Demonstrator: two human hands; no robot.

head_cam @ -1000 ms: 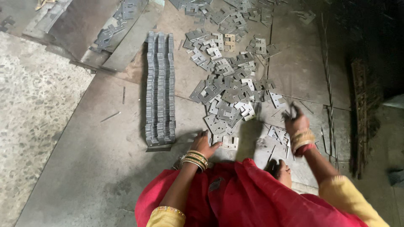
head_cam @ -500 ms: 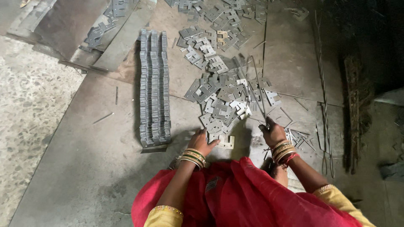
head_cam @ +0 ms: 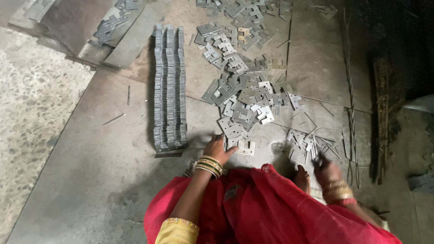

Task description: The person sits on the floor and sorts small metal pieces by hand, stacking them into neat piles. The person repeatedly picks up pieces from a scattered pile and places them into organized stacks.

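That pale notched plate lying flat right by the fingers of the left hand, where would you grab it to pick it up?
Probably by an outer edge of the notched plate, coming from above on the near side beside the left hand. It lies flat on the floor, slightly apart from the loose pile, so fingertips likely must lift an edge first.

You have no packages, labels, signs or screens anywhere around your hands. Everything near them is bare metal and floor, with no printed surface of any kind.
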